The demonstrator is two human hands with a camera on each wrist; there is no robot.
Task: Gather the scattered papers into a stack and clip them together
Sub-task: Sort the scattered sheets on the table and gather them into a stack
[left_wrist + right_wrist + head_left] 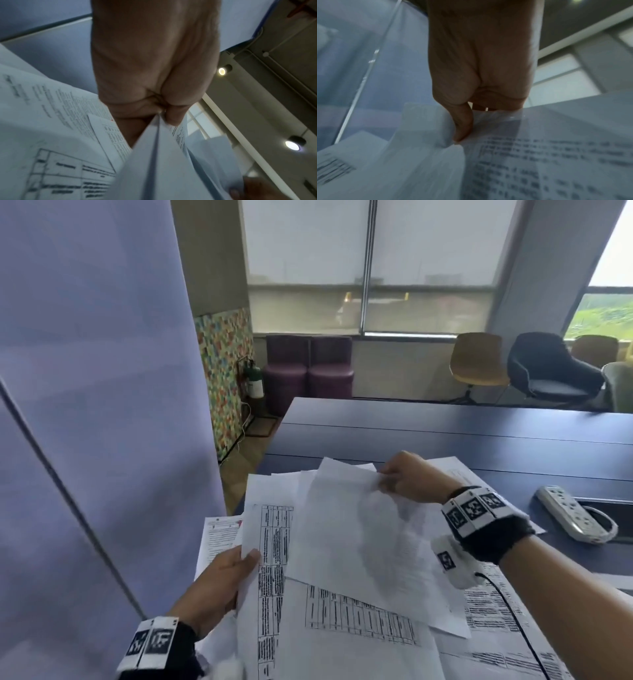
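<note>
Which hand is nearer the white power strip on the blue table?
Right. The right hand pinches a lifted sheet just left of the power strip; the left hand grips sheets at the pile's opposite, near-left side, much farther away.

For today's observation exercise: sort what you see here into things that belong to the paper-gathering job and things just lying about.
Belongs to the job:
- left hand, gripping the table-printed sheets
- right hand, pinching the lifted sheet
- loose papers on the blue table

Just lying about:
- power strip
- chairs
- purple stools
- fire extinguisher
</note>
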